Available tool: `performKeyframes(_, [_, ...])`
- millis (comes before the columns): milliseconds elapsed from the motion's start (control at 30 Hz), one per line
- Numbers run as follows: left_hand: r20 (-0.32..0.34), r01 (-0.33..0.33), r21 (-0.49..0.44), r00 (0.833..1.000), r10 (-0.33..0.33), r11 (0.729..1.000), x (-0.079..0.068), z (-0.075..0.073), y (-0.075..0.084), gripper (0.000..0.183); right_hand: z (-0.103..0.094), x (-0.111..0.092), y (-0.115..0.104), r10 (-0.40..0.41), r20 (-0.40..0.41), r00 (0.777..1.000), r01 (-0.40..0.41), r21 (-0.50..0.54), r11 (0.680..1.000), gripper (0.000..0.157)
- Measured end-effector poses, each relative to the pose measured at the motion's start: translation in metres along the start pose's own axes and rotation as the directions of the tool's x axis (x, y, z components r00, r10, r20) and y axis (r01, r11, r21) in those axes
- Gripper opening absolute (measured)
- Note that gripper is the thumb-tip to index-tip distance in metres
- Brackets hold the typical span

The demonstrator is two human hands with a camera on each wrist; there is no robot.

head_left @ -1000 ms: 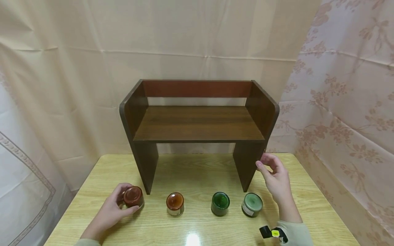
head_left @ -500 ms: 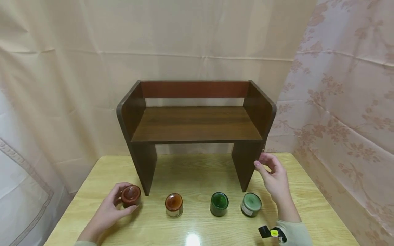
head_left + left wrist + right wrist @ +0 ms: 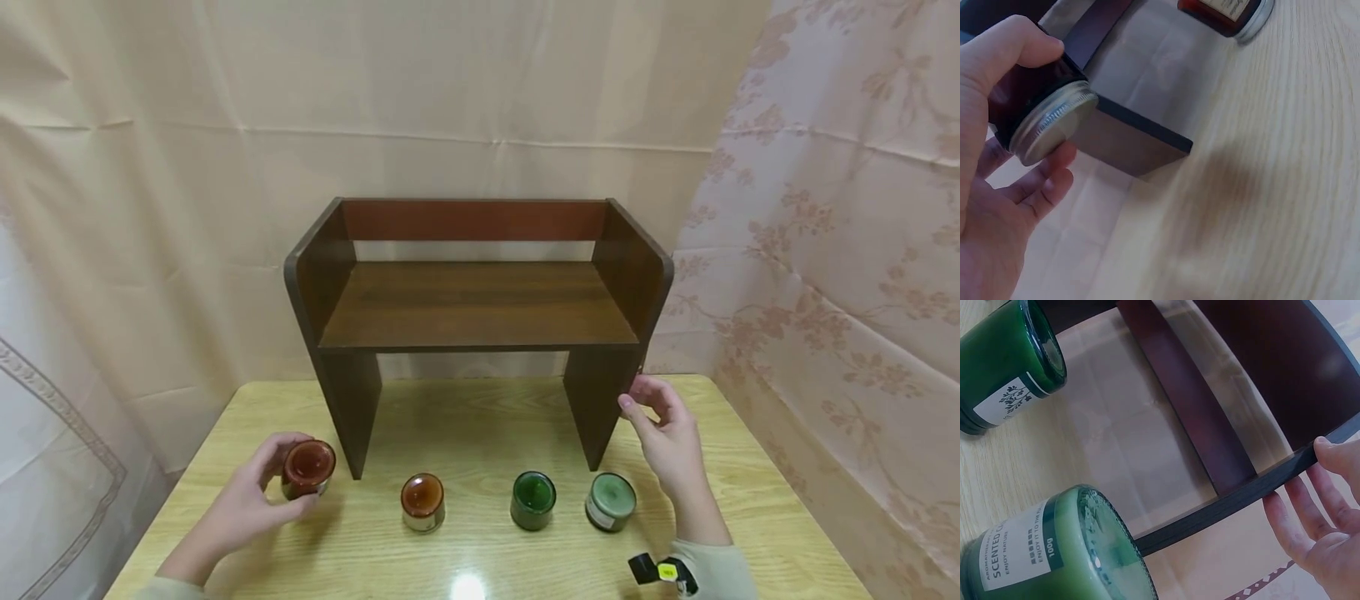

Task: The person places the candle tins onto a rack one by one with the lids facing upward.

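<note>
My left hand (image 3: pixel 238 504) grips a dark red glass candle jar (image 3: pixel 309 467) between thumb and fingers, left of the shelf. In the left wrist view this jar (image 3: pixel 1035 103) hangs above the table with its silver lid (image 3: pixel 1057 122) downward. My right hand (image 3: pixel 671 442) holds the front edge of the brown wooden desk shelf (image 3: pixel 480 304) at its right side panel. The right wrist view shows the thumb on that edge and the other fingers along the outer face. Near this hand stands a pale green candle jar (image 3: pixel 611 500) labelled "SCENTED".
An amber candle jar (image 3: pixel 422 502) and a dark green candle jar (image 3: pixel 533 500) stand in front of the shelf on the light wood table (image 3: pixel 480 433). Beige cloth (image 3: pixel 480 100) hangs behind, and a floral curtain (image 3: pixel 840 275) hangs at the right.
My left hand has raised the dark red candle jar off the table and shifted it slightly left. The right hand stays at the shelf's side panel.
</note>
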State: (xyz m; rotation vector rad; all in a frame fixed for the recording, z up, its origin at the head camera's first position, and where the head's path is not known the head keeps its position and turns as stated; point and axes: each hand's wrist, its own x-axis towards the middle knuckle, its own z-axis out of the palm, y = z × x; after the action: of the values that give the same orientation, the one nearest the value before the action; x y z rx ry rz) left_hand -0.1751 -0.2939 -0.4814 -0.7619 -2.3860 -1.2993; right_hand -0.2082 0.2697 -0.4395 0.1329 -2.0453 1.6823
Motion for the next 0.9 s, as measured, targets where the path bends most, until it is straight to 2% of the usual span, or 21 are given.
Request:
performKeyframes(267, [0.068, -0.093, 0.029, 0.994, 0.091, 0.995, 0.015, -0.011, 0.019, 0.08, -0.001, 0.0, 0.0, -0.002, -0.008, 1.0, 0.002, -0.003, 1.0, 0.029])
performKeyframes(433, [0.099, -0.098, 0.021, 0.99, 0.096, 0.995, 0.022, -0.016, 0.029, 0.08, 0.0, 0.0, 0.0, -0.006, -0.006, 1.0, 0.006, 0.009, 1.0, 0.03])
performKeyframes(633, [0.092, -0.117, -0.005, 0.989, 0.117, 0.993, 0.029, -0.02, 0.042, 0.081, -0.001, 0.001, 0.001, -0.009, -0.005, 1.0, 0.009, 0.0, 1.0, 0.031])
performKeyframes(900, [0.061, -0.123, 0.089, 0.991, 0.117, 0.988, 0.034, -0.03, 0.059, 0.084, 0.0, 0.0, 0.0, -0.033, 0.0, 0.999, 0.033, 0.018, 0.999, 0.03])
